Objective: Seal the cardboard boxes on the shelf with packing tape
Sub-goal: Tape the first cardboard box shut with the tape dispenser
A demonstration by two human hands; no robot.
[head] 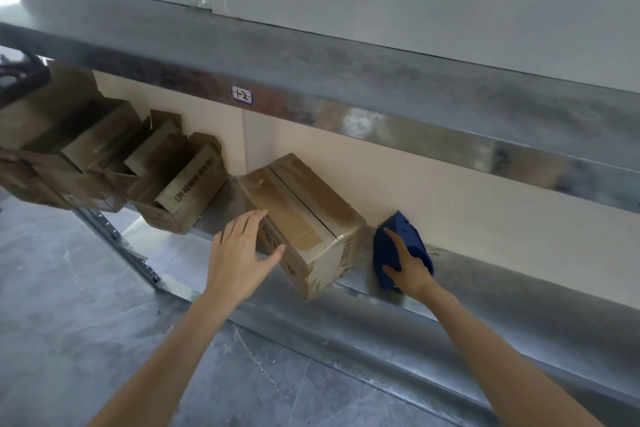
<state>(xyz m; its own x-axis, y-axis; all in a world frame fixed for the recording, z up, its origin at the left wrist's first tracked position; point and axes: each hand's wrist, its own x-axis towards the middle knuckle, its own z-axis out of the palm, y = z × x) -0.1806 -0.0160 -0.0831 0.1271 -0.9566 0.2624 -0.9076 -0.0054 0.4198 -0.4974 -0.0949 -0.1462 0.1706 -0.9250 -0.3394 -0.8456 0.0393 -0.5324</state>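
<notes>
The closed cardboard box [301, 218] sits at an angle on the metal shelf [491, 277], its near corner poking past the shelf's front lip, its 2 top flaps meeting at a centre seam. The left hand [242, 253] is spread, fingers straight against the box's left top edge, holding nothing. Just right of the box, the right hand [410, 269] grips the blue tape dispenser [410, 229], index finger laid along its back. Left of the box stand open boxes [173, 191] with raised flaps. The box looks light and worn, with dented corners and peeling old tape. Its walls would likely buckle under a squeeze, so a flat palm on a side face should steady it. The dispenser seems rigid, best held at its near end
</notes>
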